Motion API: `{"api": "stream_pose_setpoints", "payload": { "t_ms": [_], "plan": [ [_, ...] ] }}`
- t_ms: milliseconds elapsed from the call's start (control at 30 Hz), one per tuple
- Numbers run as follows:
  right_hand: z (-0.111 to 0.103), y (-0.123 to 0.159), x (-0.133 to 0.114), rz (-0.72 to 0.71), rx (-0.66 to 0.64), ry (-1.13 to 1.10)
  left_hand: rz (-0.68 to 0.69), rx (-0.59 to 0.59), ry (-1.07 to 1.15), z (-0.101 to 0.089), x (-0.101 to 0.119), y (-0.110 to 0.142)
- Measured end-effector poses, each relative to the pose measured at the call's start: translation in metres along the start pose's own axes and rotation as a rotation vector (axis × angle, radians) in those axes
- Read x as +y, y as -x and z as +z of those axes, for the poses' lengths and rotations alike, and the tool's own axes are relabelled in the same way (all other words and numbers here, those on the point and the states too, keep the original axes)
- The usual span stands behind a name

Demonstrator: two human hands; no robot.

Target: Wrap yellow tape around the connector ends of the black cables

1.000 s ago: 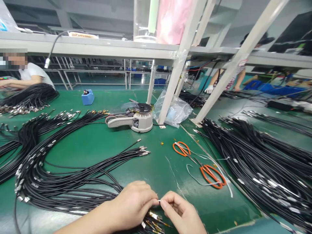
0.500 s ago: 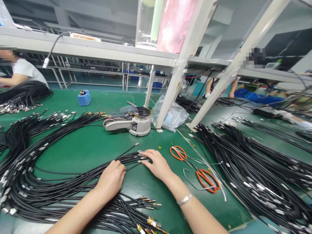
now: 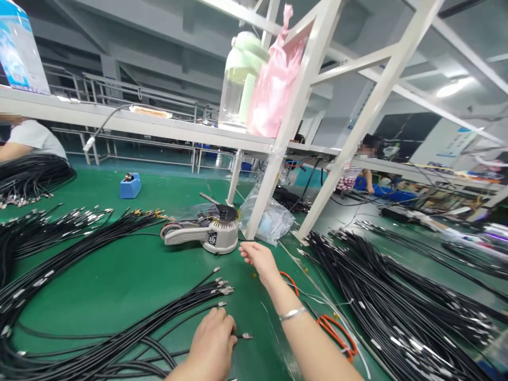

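Observation:
My left hand (image 3: 214, 338) is closed around a black cable (image 3: 243, 336), whose metal-tipped end sticks out to the right of the fingers. Just above and left of it lies a bundle of black cables (image 3: 190, 300) with silver connectors at the ends. Raised further up, my right hand (image 3: 260, 259) has its fingers stretched out to the left, and nothing shows in them. It is close to the front right of a grey tape dispenser (image 3: 220, 238) with a black round top. My right forearm partly covers the orange-handled scissors (image 3: 337, 333).
More cable bundles lie on the right (image 3: 381, 296) and far left (image 3: 27, 180) of the green table (image 3: 119, 275). White shelf posts (image 3: 278, 174) rise behind the dispenser beside a clear plastic bag (image 3: 273, 222). A blue holder (image 3: 130, 186) stands further back. Two people sit nearby.
My right hand has left the cable ends and moved up toward the tape dispenser. My left hand has shifted right and nearer me, now around a single cable end. The view has tilted upward.

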State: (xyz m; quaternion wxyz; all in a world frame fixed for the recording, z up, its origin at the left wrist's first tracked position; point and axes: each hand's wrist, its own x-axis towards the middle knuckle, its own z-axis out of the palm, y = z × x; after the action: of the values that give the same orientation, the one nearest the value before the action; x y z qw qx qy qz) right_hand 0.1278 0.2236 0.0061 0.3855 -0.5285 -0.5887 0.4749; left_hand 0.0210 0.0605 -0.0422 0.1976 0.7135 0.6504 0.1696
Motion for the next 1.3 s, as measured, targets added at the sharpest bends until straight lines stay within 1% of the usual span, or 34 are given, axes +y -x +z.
{"api": "stream_pose_setpoints", "payload": {
  "t_ms": [67,133,233,333,400,467,567,633,733,800,833,900,967,1033,1067,1100,1167,1233,1300],
  "plan": [
    [0.008,-0.017,-0.017,0.096,0.046,-0.121,-0.012,0.017,0.023,0.009,0.001,-0.003],
    [0.023,-0.029,-0.032,0.178,0.063,-0.229,-0.015,0.04,0.065,0.018,-0.002,-0.006],
    [0.052,-0.037,-0.05,0.273,0.064,-0.364,-0.008,0.063,0.132,0.028,-0.008,-0.009],
    [0.079,-0.04,-0.061,0.333,0.072,-0.467,-0.013,0.063,0.145,0.034,-0.012,-0.013],
    [0.092,-0.041,-0.065,0.353,0.092,-0.514,-0.017,0.064,0.141,0.035,-0.011,-0.014],
    [0.1,-0.04,-0.066,0.355,0.12,-0.541,-0.016,0.064,0.143,0.034,-0.01,-0.014],
    [0.107,-0.038,-0.069,0.325,0.155,-0.55,-0.003,0.064,0.162,0.032,-0.008,-0.012],
    [0.109,-0.035,-0.076,0.292,0.16,-0.543,0.015,0.091,0.179,0.03,-0.008,-0.01],
    [0.103,-0.021,-0.091,0.226,0.127,-0.524,0.08,0.202,0.249,0.025,-0.009,-0.007],
    [0.086,0.001,-0.094,0.164,0.084,-0.502,0.127,0.251,0.316,0.019,-0.009,-0.005],
    [0.074,0.016,-0.091,0.129,0.063,-0.486,0.142,0.257,0.345,0.016,-0.009,-0.003],
    [0.045,0.055,-0.073,0.062,0.036,-0.445,0.156,0.25,0.39,0.01,-0.009,-0.001],
    [0.015,0.1,-0.046,0.027,0.042,-0.395,0.172,0.249,0.436,0.006,-0.01,0.0],
    [-0.006,0.14,-0.015,0.039,0.083,-0.356,0.207,0.277,0.493,0.004,-0.009,0.001],
    [-0.012,0.156,0.0,0.054,0.102,-0.341,0.228,0.299,0.516,0.004,-0.008,0.001],
    [-0.015,0.169,0.012,0.063,0.113,-0.318,0.249,0.327,0.531,0.005,-0.008,0.002],
    [-0.013,0.186,0.03,0.05,0.105,-0.254,0.295,0.384,0.517,0.006,-0.006,0.005],
    [-0.007,0.192,0.037,0.004,0.081,-0.198,0.347,0.436,0.454,0.006,-0.005,0.008],
    [-0.001,0.194,0.037,-0.032,0.066,-0.207,0.397,0.466,0.381,0.005,-0.004,0.013]
  ]
}}
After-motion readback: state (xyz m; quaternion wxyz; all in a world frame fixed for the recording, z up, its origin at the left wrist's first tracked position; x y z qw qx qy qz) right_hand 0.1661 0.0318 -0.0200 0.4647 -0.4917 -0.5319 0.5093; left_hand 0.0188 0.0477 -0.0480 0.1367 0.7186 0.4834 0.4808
